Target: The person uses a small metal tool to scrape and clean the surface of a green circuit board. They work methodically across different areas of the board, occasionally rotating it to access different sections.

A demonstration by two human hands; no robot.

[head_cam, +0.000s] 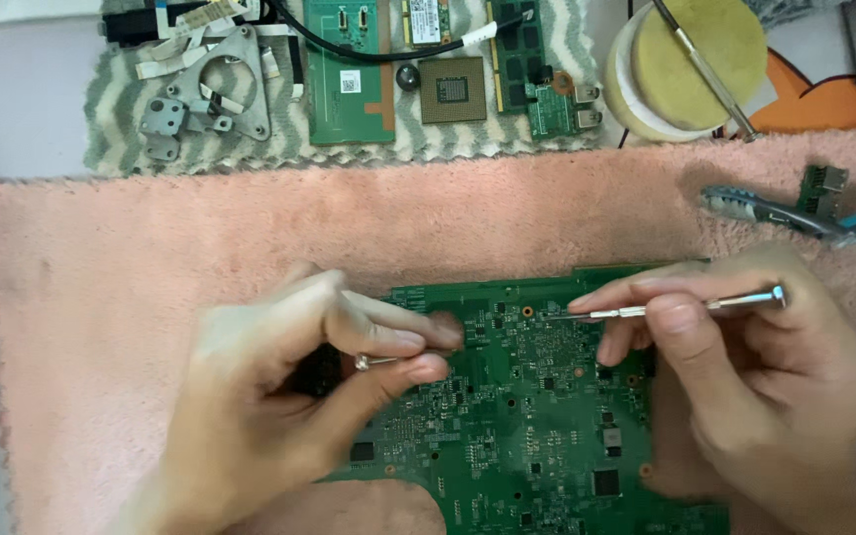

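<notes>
Green circuit board (537, 416), pink towel (151, 258) margins, hands (279, 396) central

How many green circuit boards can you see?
6, though more may be hidden. One large green circuit board lies under both hands; four sit along the top: a flat one, a small stick, a long strip, a connector piece. One tiny board lies far right.

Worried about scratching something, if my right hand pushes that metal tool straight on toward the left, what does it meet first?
Probably the left hand's fingertips, just beyond the tool tip over the green circuit board; depth is unclear.
</notes>
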